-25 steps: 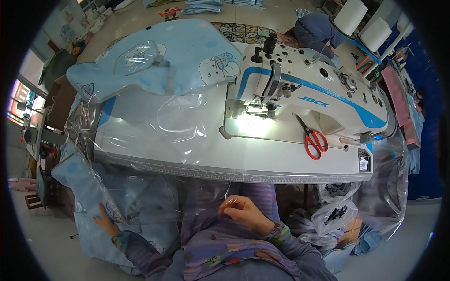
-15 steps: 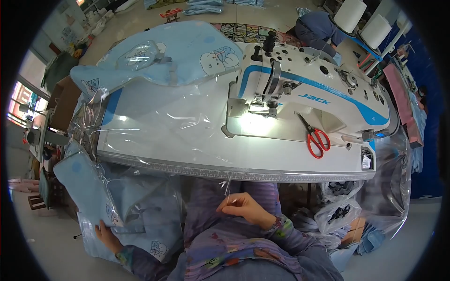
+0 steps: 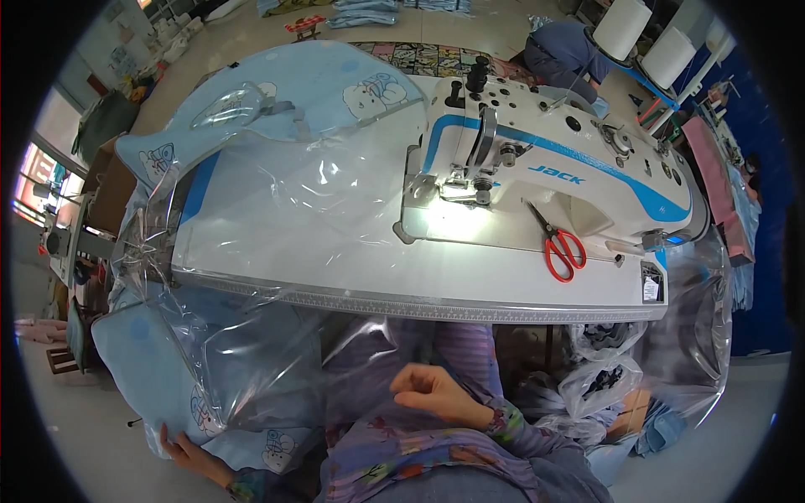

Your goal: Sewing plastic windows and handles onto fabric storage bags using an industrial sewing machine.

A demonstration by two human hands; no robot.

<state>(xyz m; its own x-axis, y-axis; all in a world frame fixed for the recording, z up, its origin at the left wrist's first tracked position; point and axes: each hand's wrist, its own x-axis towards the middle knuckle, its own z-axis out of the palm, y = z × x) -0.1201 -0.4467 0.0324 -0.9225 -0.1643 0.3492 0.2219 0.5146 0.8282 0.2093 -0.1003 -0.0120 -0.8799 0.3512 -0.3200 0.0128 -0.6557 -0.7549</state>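
Observation:
My left hand [image 3: 189, 453] reaches down at the lower left and grips the lower edge of a pale blue fabric piece [image 3: 155, 373] with cartoon prints, one of a pile hanging beside the table. Over my lap, my right hand [image 3: 432, 392] has its fingers curled, pinching a clear plastic sheet [image 3: 293, 189]. That sheet drapes from the tabletop over the front edge down to my knees. A white and blue sewing machine [image 3: 545, 163] stands on the table [image 3: 419, 281], with its lamp lit at the needle.
Red-handled scissors [image 3: 563, 250] lie on the machine bed. More pale blue printed fabric [image 3: 285, 88] lies at the table's far left. Plastic bags [image 3: 604, 377] with dark contents sit under the table on the right. Another person [image 3: 566, 50] crouches on the floor beyond.
My left hand has slid lower along the blue fabric pile toward my body. My right hand stays on my lap with the plastic.

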